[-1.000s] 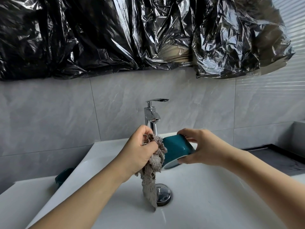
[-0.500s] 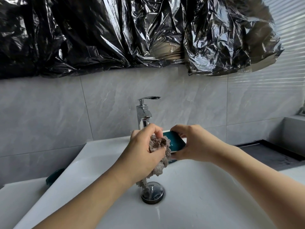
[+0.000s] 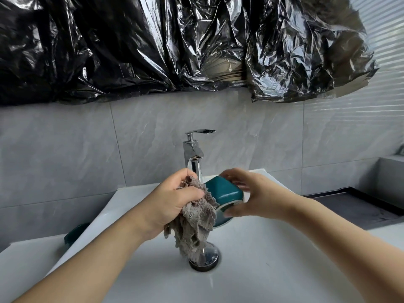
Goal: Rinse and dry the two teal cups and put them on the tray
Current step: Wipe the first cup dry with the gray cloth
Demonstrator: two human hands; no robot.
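Head view: left hand [image 3: 172, 206] grips cloth [image 3: 196, 224], right hand [image 3: 251, 197] holds teal cup [image 3: 225, 190] above sink [image 3: 284, 259] centre

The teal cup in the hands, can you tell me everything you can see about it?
The teal cup is small, smooth and glossy, like glazed ceramic, with a lighter band at its rim. It is tipped on its side above the white sink, its opening facing down and toward the camera. The right hand grips it from the right with fingers on top and thumb near the rim. A grey-brown cloth, bunched in the left hand, covers its left side. No handle shows.
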